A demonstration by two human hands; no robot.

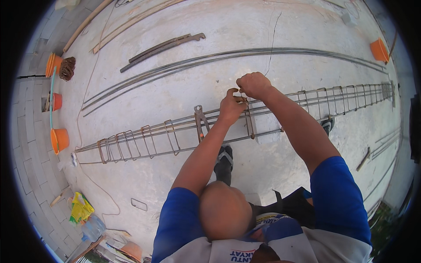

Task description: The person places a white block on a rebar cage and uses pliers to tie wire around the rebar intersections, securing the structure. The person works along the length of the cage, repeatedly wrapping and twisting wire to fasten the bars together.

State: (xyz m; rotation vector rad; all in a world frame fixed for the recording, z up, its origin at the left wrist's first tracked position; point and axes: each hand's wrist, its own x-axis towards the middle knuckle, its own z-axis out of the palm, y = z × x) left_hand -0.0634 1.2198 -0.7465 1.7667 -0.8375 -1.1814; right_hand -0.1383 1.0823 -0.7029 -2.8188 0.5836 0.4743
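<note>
Pale concrete floor (184,96) spreads out under my view, bent at the edges, with a grey block wall (35,153) along the left. Across it, between the person's body and some loose bars (237,53), runs a long rebar cage (258,109). Both hands are at its far top edge, over an upright stirrup (251,127). I see the right hand (255,85) with its fingers curled together, apparently clamped on a thin wire (240,91). Just below, the left hand (231,107) has its thumb and forefinger bent toward that wire, but I cannot tell whether they pinch it.

From where I sit, a hard pull or one twist too many could snap the wire, and its end could prick these bare fingers. If the grip slackens, I judge the stirrup could slip along its bar or lean. Pincers (199,115) stand against the cage left of the hands; a knock might topple them toward the sandalled foot (224,160) just below. Were the cage to roll, that foot would be close.
</note>
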